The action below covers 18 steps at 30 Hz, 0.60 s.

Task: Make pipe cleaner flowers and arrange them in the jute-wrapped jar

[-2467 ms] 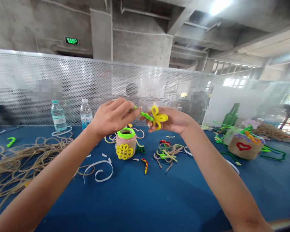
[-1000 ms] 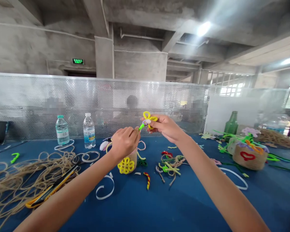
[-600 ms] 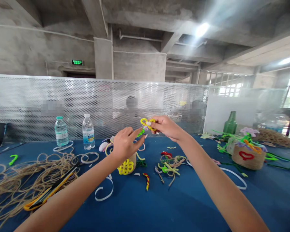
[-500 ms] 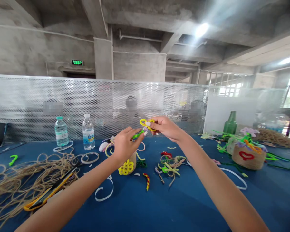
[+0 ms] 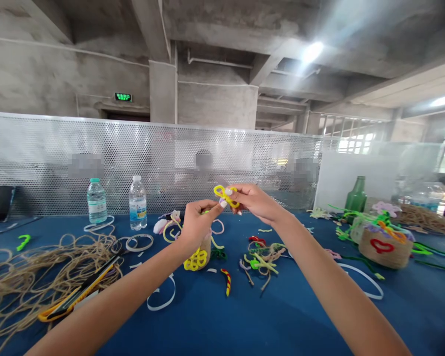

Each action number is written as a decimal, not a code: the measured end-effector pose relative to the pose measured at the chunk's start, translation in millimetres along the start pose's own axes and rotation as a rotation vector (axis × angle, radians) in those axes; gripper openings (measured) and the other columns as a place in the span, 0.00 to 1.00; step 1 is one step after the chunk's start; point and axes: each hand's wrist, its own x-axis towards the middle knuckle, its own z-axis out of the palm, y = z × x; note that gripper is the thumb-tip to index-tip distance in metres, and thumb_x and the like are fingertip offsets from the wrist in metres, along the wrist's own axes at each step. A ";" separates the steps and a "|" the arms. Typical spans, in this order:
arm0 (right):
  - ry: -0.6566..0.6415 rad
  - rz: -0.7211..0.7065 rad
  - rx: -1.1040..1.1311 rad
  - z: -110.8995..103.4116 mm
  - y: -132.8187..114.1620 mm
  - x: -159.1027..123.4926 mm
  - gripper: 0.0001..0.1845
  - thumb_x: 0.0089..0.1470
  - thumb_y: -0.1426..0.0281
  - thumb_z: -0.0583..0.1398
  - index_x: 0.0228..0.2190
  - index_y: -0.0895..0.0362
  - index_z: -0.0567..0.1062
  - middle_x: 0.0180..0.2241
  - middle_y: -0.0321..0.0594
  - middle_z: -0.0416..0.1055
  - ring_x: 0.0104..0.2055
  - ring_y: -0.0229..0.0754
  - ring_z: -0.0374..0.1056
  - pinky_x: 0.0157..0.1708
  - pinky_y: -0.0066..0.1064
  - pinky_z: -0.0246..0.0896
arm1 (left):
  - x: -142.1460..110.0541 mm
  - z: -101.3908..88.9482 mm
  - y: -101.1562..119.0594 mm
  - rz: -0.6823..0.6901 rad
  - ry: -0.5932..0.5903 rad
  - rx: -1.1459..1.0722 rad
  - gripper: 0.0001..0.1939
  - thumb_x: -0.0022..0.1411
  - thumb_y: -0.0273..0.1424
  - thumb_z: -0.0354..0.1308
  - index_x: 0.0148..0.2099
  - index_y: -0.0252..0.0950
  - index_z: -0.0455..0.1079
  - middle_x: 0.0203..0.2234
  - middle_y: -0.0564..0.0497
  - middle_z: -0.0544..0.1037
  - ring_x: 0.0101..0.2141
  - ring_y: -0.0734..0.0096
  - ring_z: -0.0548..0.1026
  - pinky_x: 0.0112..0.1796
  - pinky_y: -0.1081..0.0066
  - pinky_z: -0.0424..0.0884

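Observation:
A yellow pipe-cleaner flower [image 5: 219, 190] with looped petals is held up in front of me, above the table. My right hand [image 5: 257, 201] pinches its petals between thumb and fingers. Just below the loops, my left hand [image 5: 197, 225] is closed with its thumb against the flower's base. A green pipe-cleaner stem shows only as a sliver by the left fingers, and a bit of purple sits at the base. Behind my left hand stands a twine-wrapped jar with a yellow pipe-cleaner flower [image 5: 196, 259] on its side; my hand partly hides the jar.
Tangled twine [image 5: 77, 249] and a yellow utility knife [image 5: 79, 291] lie at left. Two water bottles [image 5: 137, 205] stand before the perforated divider [image 5: 163, 148]. Pipe-cleaner scraps [image 5: 263, 259] lie mid-table. At right are a twine-wrapped pot [image 5: 385, 249] with a red heart and a green bottle [image 5: 356, 195].
My left fingers have curled in closer to the flower's base, covering most of the green stem. The view has shifted slightly. My right hand still holds the petals.

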 end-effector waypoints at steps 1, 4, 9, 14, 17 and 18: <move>-0.007 0.009 0.016 0.4 0.0 0.0 0.15 0.45 0.58 0.66 0.27 0.58 0.74 0.21 0.35 0.66 0.23 0.33 0.62 0.23 0.28 0.54 | -0.5 -0.2 1.0 0.019 0.009 -0.006 0.15 0.48 0.40 0.64 0.26 0.31 0.75 0.15 0.55 0.64 0.18 0.82 0.54 0.20 0.76 0.49; -0.025 0.009 0.001 2.5 -1.1 -0.6 0.14 0.42 0.60 0.68 0.24 0.58 0.73 0.20 0.34 0.66 0.23 0.33 0.61 0.24 0.29 0.54 | -1.1 -1.4 2.0 0.086 0.007 -0.002 0.13 0.49 0.39 0.63 0.27 0.32 0.75 0.14 0.57 0.61 0.18 0.82 0.52 0.19 0.76 0.48; 0.058 0.012 -0.027 10.1 -5.5 -2.6 0.13 0.37 0.65 0.69 0.19 0.57 0.71 0.18 0.32 0.63 0.21 0.32 0.57 0.24 0.30 0.52 | 1.0 -5.0 -2.6 0.228 -0.005 0.119 0.11 0.52 0.37 0.61 0.26 0.34 0.75 0.15 0.56 0.61 0.19 0.79 0.54 0.20 0.75 0.50; 0.156 -0.009 -0.007 20.0 -8.6 -2.2 0.14 0.35 0.66 0.68 0.15 0.57 0.68 0.16 0.31 0.60 0.19 0.31 0.54 0.23 0.30 0.48 | 0.3 -6.1 -7.5 0.314 0.020 0.215 0.10 0.54 0.35 0.60 0.26 0.34 0.74 0.15 0.56 0.61 0.20 0.79 0.56 0.21 0.74 0.53; 0.171 -0.009 -0.027 22.0 -9.4 -1.5 0.14 0.35 0.67 0.68 0.15 0.57 0.68 0.16 0.31 0.60 0.19 0.31 0.55 0.22 0.30 0.47 | -4.6 -2.5 -12.0 0.316 0.085 0.246 0.12 0.57 0.36 0.58 0.27 0.33 0.74 0.15 0.57 0.58 0.20 0.79 0.55 0.21 0.74 0.52; 0.159 -0.001 -0.032 20.9 -8.8 -1.0 0.13 0.35 0.67 0.68 0.15 0.57 0.69 0.16 0.31 0.60 0.19 0.31 0.55 0.22 0.30 0.47 | -6.9 -0.5 -14.1 0.306 0.103 0.249 0.12 0.58 0.37 0.57 0.28 0.33 0.73 0.15 0.57 0.57 0.19 0.79 0.55 0.21 0.75 0.53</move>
